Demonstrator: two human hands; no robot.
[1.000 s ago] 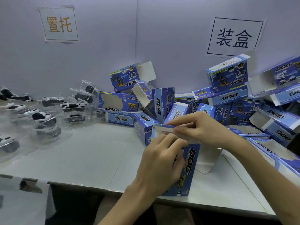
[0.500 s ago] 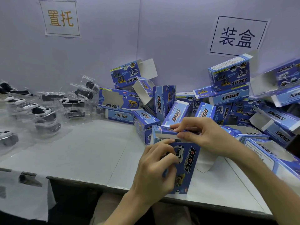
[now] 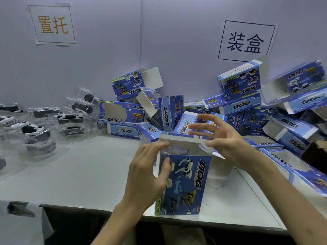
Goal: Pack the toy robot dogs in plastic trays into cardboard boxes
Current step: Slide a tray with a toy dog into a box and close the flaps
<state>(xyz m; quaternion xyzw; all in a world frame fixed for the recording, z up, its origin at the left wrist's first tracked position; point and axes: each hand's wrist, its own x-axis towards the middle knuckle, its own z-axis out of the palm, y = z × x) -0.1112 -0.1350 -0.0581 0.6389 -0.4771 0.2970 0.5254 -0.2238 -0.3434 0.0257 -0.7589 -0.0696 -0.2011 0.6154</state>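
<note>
Right hand (image 3: pixel 228 140) lifted, fingers spread | left hand (image 3: pixel 146 174) grips box (image 3: pixel 187 184)

Even, diffuse lighting with a cool bluish cast; shadows are soft, darkest beneath the tabletop (image 3: pixel 88 174) edge. The central cardboard box (image 3: pixel 185 183) is sharp, whereas the right hand (image 3: pixel 228 144) shows motion blur. Wide-angle distortion bows the wall (image 3: pixel 106 68) and smears the boxes (image 3: pixel 304 80) at the right margin; clear trays (image 3: pixel 39 138) at left appear hazy.

Trayed dogs (image 3: pixel 33 129) left — box pile (image 3: pixel 247 110) right, behind upright box (image 3: pixel 184 181)
</note>
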